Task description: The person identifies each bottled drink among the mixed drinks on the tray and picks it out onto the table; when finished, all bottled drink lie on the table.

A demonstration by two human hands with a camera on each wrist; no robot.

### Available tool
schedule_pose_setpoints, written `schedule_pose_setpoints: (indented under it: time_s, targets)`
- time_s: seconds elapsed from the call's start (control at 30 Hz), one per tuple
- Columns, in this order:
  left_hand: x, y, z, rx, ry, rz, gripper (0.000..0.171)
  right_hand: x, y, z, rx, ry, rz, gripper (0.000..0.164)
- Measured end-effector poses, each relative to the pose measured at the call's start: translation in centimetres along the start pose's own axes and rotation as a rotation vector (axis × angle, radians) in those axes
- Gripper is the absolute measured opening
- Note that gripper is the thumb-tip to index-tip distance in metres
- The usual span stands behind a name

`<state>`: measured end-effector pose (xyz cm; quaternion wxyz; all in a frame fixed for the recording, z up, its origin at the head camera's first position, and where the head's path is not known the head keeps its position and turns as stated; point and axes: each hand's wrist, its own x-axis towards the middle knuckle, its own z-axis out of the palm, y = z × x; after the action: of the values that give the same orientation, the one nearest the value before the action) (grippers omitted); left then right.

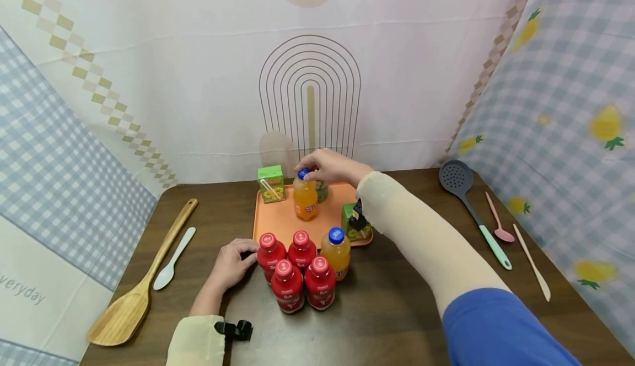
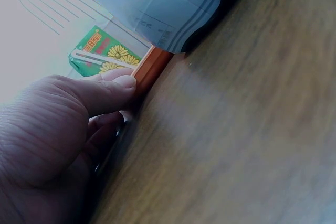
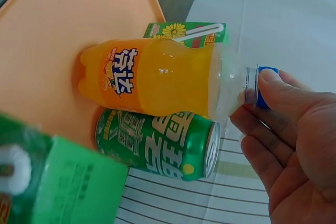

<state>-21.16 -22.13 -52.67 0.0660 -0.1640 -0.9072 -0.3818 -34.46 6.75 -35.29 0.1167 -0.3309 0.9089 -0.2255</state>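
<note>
In the head view, my right hand (image 1: 334, 166) pinches the blue cap of an orange soda bottle (image 1: 305, 199), which stands upright over the orange tray (image 1: 278, 220). Beside that bottle is a green drink can (image 3: 152, 142), mostly hidden in the head view. My left hand (image 1: 233, 261) grips the tray's near left edge, thumb on top of the rim in the left wrist view. Green juice boxes sit on the tray, one at the back left (image 1: 271, 181) and one at the right (image 1: 348, 214), partly covered by my right wrist's camera.
Several red-capped red bottles (image 1: 288, 294) and a second orange soda bottle (image 1: 336, 258) stand before the tray. At the left lie a wooden spatula (image 1: 126, 311) and white spoon (image 1: 171, 267); at the right, a skimmer (image 1: 456, 178), pink spoon (image 1: 503, 235) and table knife (image 1: 538, 275).
</note>
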Motion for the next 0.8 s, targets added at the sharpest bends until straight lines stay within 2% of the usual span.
schedule_pose_setpoints:
  time_s: [0.27, 0.5, 0.67, 0.8]
  targets:
    - [-0.1, 0.1, 0.0, 0.003, 0.002, 0.008, 0.012, -1.4, 0.7, -0.4, 0.002, 0.003, 0.015, 0.030]
    - [0.0, 0.2, 0.0, 0.000, 0.009, 0.017, 0.005, -2.8, 2.2, -0.9, 0.008, 0.005, -0.001, 0.033]
    - [-0.1, 0.1, 0.1, -0.001, 0.003, -0.001, 0.005, -4.1, 3.3, -1.1, 0.044, 0.009, 0.006, 0.031]
    - [-0.2, 0.0, 0.1, -0.003, 0.008, 0.008, 0.004, -4.9, 4.0, -1.3, 0.054, 0.029, 0.003, 0.030]
